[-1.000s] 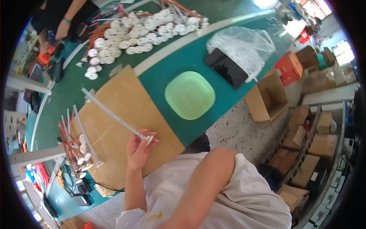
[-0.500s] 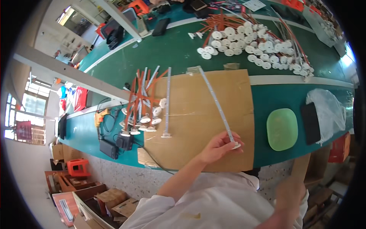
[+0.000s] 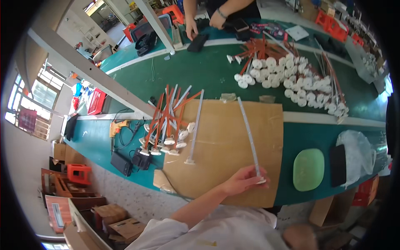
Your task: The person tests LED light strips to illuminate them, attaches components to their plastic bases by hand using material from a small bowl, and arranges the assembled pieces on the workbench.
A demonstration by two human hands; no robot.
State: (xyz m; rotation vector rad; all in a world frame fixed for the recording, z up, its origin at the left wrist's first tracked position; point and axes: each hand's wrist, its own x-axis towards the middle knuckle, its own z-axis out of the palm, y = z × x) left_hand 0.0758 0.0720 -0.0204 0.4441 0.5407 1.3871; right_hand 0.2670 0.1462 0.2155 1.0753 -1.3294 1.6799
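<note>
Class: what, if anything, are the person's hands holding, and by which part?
The left hand holds a pale strip by its near end, beside the white tip. The right hand isn't visible.

white short-sleeved shirt (image 3: 233,227), small yellow mark (image 3: 207,243)

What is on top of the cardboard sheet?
A strip and part of a pile lie on the cardboard; the left hand holds another strip above. Whatever the hand covers is hidden.

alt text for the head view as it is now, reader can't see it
A person's left hand holds a thin strip near its lower end, over cardboard on a green bench. More strips lie to the left, a green tray to the right, and a pile of white discs beyond.
</note>
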